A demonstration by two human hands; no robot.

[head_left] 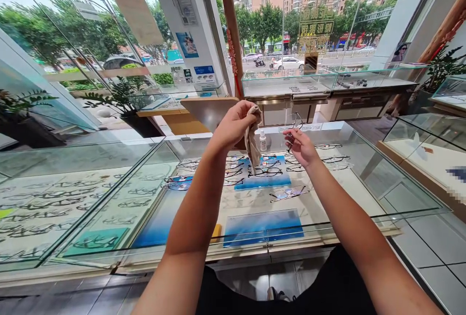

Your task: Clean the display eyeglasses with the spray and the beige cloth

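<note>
My left hand (235,123) is closed around a beige cleaning cloth (252,140) that hangs down from the fist. My right hand (300,146) pinches a thin dark-framed pair of glasses (295,124), held up above the glass display case (364,169). The two hands are a short way apart over the counter. A small white spray bottle (262,140) stands on the case top between them. Inside the case lie several pairs of glasses (267,171) on white and blue pads.
A second glass case (54,198) full of frames adjoins on the left. More display counters (291,87) stand behind, with potted plants (124,96) by the shop windows. Another case (429,145) is at the right, across a tiled aisle.
</note>
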